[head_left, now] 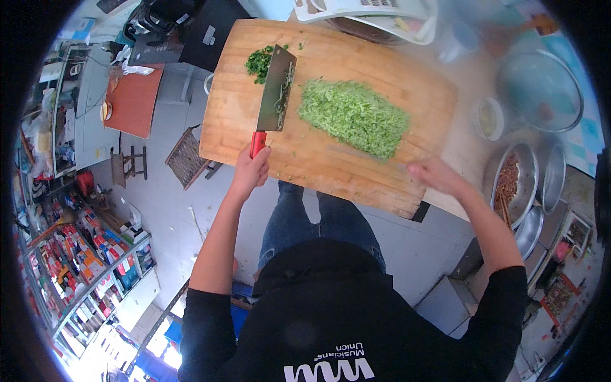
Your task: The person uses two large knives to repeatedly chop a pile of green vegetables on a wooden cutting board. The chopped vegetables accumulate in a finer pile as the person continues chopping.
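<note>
A pale wooden cutting board (375,60) lies in front of me. My left hand (253,169) is closed around the red handle of a cleaver (272,95), whose broad blade points away from me with green shreds stuck to it. Beside the blade, at the far left, sits a small heap of chopped dark green herbs (258,62). A wide mound of finely chopped pale green vegetable (353,118) covers the middle. My right hand (438,176) is closed at the board's near right edge. From it a thin, blurred knife (363,154) runs along the mound's near side, seen nearly edge-on.
To the right stand a metal bowl (535,172) of brown minced filling with chopsticks, a small white container (500,121) and a large round clear or mesh vessel (541,86). A white basket (366,7) is behind the board. Left are a woven stool (186,159) and an orange-red tabletop (133,102).
</note>
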`<action>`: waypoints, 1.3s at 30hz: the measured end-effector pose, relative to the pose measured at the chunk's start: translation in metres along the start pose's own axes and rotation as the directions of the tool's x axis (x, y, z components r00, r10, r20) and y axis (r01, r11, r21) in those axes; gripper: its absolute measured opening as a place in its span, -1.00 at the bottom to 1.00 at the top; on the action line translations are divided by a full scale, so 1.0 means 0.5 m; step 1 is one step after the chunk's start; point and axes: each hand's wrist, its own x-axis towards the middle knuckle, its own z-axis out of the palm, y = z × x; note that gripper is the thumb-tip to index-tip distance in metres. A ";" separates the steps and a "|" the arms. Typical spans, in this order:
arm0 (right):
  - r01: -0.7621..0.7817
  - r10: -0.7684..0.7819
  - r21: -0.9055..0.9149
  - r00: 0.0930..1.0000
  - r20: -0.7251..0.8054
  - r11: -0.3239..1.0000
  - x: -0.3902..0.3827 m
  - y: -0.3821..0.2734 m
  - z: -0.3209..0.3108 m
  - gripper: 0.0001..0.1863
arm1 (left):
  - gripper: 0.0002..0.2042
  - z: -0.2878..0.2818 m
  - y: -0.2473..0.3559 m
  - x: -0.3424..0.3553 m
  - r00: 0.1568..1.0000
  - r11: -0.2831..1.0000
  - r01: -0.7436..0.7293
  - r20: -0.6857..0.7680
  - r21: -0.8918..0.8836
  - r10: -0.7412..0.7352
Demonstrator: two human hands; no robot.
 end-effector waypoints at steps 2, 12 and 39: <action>-0.049 0.046 -0.095 0.998 -0.031 0.994 0.015 -0.005 -0.049 -0.46 | -0.81 0.003 -0.001 0.000 1.000 1.000 0.016 -0.008 -0.009 -0.016; -0.107 0.392 0.672 0.873 -0.289 0.733 -0.036 -0.156 0.163 -0.48 | -0.82 0.021 -0.003 -0.005 0.998 0.999 -0.004 -0.061 0.039 0.006; 0.325 0.547 0.716 0.477 -0.688 0.618 0.258 -0.415 0.342 -0.45 | -0.76 0.004 -0.051 0.048 0.915 0.835 -0.398 0.225 0.379 0.334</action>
